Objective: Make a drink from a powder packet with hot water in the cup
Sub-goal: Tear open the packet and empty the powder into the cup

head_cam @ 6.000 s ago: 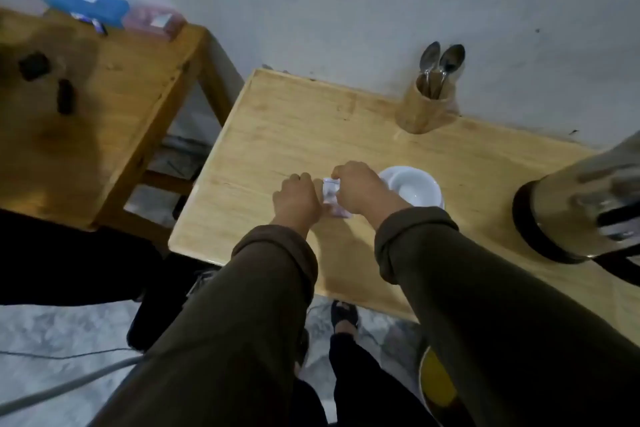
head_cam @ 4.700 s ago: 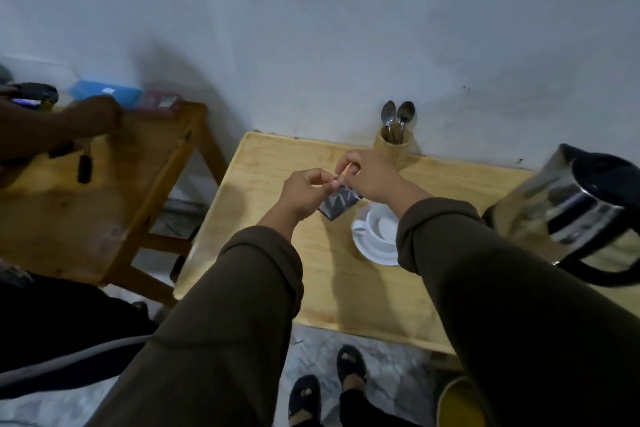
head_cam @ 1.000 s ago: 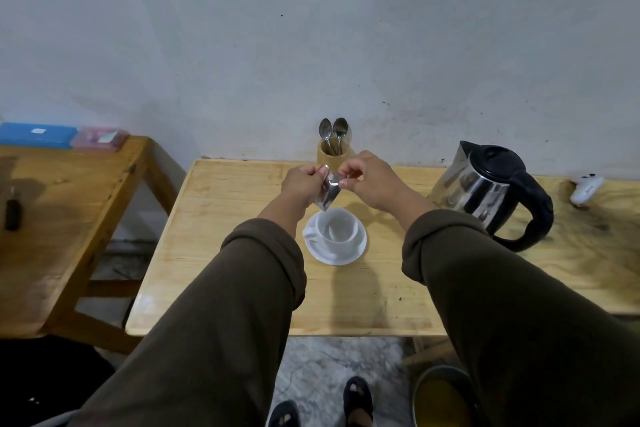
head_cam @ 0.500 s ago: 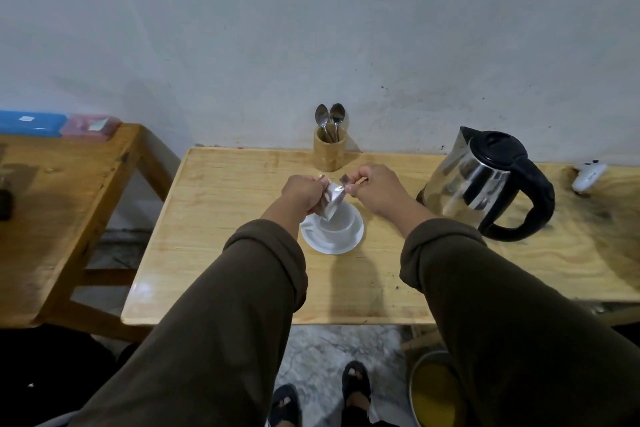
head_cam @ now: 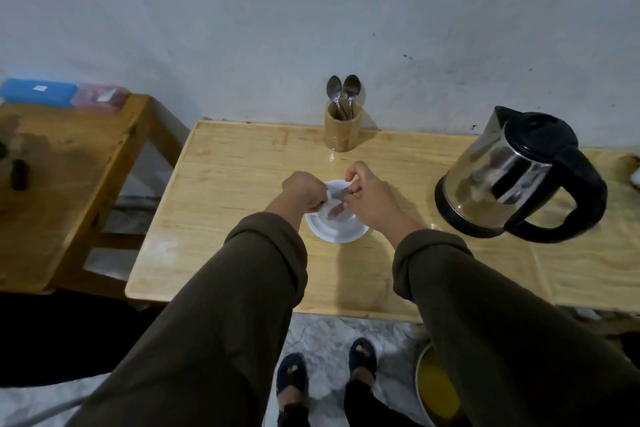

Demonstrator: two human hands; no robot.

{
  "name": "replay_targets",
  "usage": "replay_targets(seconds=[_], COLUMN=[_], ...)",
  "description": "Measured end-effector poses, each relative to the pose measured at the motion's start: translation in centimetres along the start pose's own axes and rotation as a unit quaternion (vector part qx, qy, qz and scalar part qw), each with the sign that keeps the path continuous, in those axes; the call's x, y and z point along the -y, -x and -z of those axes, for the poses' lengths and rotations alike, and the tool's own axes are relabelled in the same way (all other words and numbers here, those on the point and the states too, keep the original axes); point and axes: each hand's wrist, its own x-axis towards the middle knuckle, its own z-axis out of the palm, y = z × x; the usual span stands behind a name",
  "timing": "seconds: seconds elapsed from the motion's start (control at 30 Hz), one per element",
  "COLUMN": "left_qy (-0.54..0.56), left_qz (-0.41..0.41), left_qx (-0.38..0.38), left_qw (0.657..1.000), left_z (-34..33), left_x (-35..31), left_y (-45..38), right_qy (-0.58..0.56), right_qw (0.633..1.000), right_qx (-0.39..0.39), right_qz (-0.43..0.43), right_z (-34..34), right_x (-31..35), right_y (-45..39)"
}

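The cup [head_cam: 337, 210] is mostly covered by the two hands above it, so only parts of its white rim and inside show, and it cannot be told apart cleanly from the saucer [head_cam: 334, 232] under it. The powder packet [head_cam: 337, 196] between the hands is blurred and small; its print and whether it is torn open cannot be made out. A brownish streak [head_cam: 335, 211] shows inside the cup below the packet, but what it is stays unclear. At the far right edge a pale object [head_cam: 635, 177] is cut off by the frame.

The left hand [head_cam: 304, 192] is curled nearly closed, its fingertips pinching the left end of the packet. The right hand [head_cam: 367, 196] pinches the right end between thumb and forefinger, the other fingers loosely bent. Both hands hover just above the cup, which stands on the saucer near the middle of the wooden table [head_cam: 242, 184].

A steel kettle [head_cam: 516, 173] with a black lid and handle stands to the right, well apart from the cup. A wooden holder [head_cam: 341, 128] with two spoons [head_cam: 343, 90] stands at the far edge against the wall.
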Motion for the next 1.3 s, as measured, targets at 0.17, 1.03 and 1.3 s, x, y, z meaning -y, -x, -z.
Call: replay_targets(seconds=[0.17,1.03,1.3], left_qy=[-0.084,0.073,-0.205], left_qz=[0.006,0.072,-0.043], left_qx=[-0.030,-0.035,-0.084], left_qw=[0.996,0.994,0.974], left_z=[-0.8,-0.4,0.3], left_x=[-0.8,-1.9,-1.5], left_y=[-0.3,-0.1,0.9], right_qy=[0.085,0.059,0.046], right_qw=[0.986,0.996,0.998], right_qx=[0.130,0.063,0.043], right_qz=[0.067,0.030,0.030], right_z=[0.6,1.2,1.3], right_x=[-0.7,-2.9,-2.5], right_y=[-0.4,-3.7,-3.5])
